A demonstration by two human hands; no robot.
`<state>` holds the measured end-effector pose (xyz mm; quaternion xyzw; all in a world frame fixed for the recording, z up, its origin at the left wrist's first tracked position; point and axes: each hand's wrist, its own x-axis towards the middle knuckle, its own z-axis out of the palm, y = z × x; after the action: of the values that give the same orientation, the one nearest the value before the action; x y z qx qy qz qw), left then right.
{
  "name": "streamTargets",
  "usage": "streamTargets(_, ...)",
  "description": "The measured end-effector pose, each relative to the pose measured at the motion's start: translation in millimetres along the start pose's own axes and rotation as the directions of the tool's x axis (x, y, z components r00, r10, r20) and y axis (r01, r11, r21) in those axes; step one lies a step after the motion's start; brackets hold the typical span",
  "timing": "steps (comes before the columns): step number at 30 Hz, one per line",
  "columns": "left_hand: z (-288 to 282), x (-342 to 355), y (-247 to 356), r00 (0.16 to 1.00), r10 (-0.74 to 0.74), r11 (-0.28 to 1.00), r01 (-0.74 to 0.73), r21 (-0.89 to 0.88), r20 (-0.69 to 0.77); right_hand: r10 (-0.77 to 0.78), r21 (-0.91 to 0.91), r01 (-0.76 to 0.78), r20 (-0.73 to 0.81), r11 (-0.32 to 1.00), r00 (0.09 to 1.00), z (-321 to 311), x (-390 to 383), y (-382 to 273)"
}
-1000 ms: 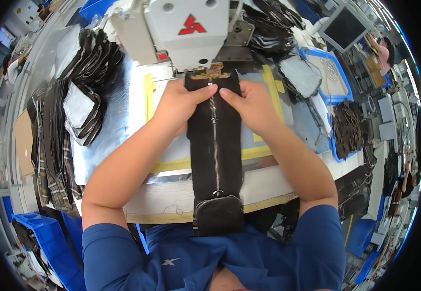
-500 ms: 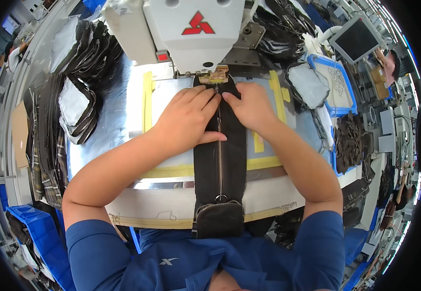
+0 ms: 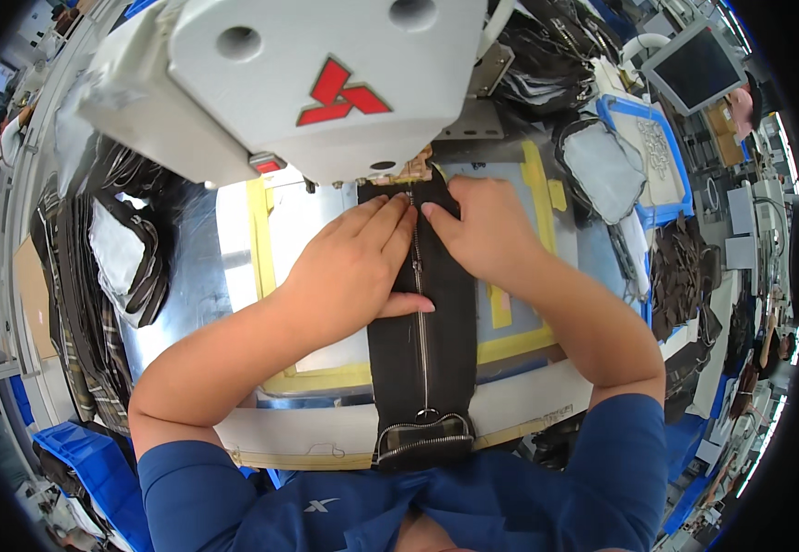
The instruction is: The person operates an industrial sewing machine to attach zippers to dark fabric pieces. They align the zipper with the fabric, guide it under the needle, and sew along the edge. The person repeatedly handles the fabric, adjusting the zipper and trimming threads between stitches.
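Observation:
A long black fabric piece (image 3: 454, 340) with a silver zipper down its middle runs from under the white sewing machine head (image 3: 316, 64) to a small zipped black pouch (image 3: 425, 446) at the table edge. My left hand (image 3: 349, 262) lies flat on its left side, fingertips close below the needle area, thumb stretched across the zipper. My right hand (image 3: 487, 230) grips its right edge, fingers bent and thumb on top near the zipper. The needle area (image 3: 408, 170) is partly hidden by the machine head.
Stacks of dark fabric pieces (image 3: 68, 285) lie left. At right are pale-topped pieces (image 3: 602, 170), a blue-rimmed tray (image 3: 680, 198), brown scraps (image 3: 675, 267) and a monitor (image 3: 698, 64). Yellow tape (image 3: 261, 239) frames the work area. A blue bin (image 3: 96, 478) sits lower left.
My left hand has gone from pinching beside the zipper to lying flat with thumb lower down. The camera view has shifted, so the machine looks larger and both hands appear lower.

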<state>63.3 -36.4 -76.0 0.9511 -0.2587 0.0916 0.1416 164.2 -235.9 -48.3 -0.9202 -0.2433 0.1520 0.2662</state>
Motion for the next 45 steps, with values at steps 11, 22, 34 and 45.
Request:
streamTargets(11, -6.6, 12.8, -3.2, 0.999, -0.008, 0.997, 0.011, -0.080, 0.042, -0.587, -0.260, 0.559, -0.035, 0.787, 0.809, 4.2, -29.6, 12.5)
streamTargets(22, -7.4, 13.5, 1.2, 0.996, -0.038, 0.997, 0.043, -0.064, 0.084, -0.579, -0.239, 0.584, 0.100, 0.776, 0.809, 0.8, -24.6, 16.1)
streamTargets(34, -8.4, 13.8, 1.9, 0.994, -0.051, 0.994, 0.060, -0.094, 0.093, -0.591, -0.137, 0.597, 0.088, 0.791, 0.802, 6.0, -25.5, 22.7)
streamTargets(45, -8.6, 13.2, 1.3, 0.994, -0.050, 0.996, 0.057, -0.073, 0.094, -0.600, -0.117, 0.605, 0.078, 0.788, 0.796, 7.6, -23.8, 24.7)
